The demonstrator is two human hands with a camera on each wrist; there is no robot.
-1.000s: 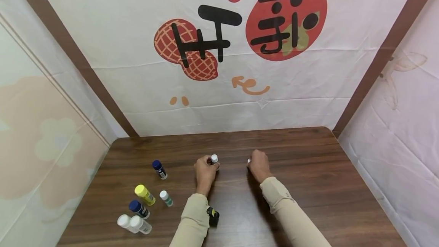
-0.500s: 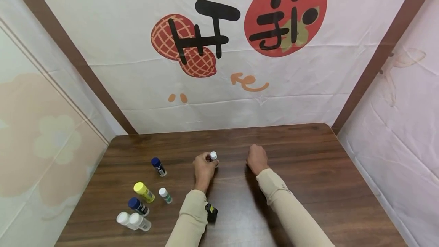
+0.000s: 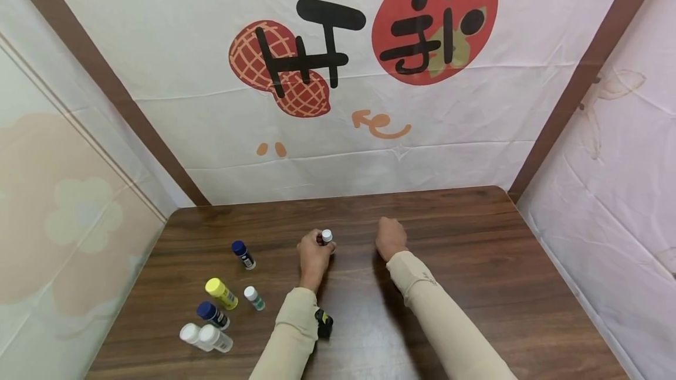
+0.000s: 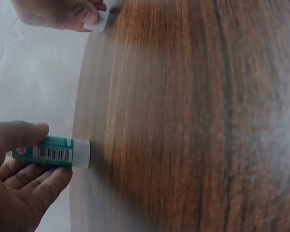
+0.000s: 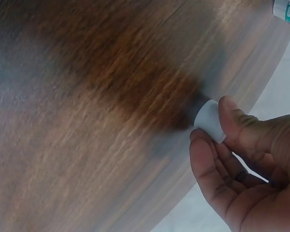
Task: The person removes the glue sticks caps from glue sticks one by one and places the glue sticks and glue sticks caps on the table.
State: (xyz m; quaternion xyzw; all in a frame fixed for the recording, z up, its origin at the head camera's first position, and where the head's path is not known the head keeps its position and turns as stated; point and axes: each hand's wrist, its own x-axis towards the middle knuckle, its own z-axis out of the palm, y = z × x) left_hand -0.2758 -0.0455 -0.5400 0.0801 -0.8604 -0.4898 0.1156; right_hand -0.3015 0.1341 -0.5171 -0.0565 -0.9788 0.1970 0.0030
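Observation:
My left hand [image 3: 314,257] pinches a small glue stick [image 4: 53,152] between thumb and fingers. It stands upright at the tabletop, with a green barcode label and a white base in the left wrist view; its white top shows in the head view. To the right, my right hand [image 3: 391,238] pinches a small white cap [image 5: 210,121] between thumb and fingertips, close to the wood. The hand hides this cap in the head view, but the left wrist view catches it at the top.
Several other glue sticks stand at left: a blue-capped one [image 3: 243,255], a yellow one [image 3: 221,294], a second blue-capped one [image 3: 213,316], a small green-and-white one [image 3: 254,298] and two white ones [image 3: 215,339]. A printed curtain [image 3: 317,163] hangs behind the wooden table [image 3: 475,286].
My right hand has shifted slightly toward the back of the table, and the white cap has gone out of sight behind it. The left hand keeps its hold on the glue stick.

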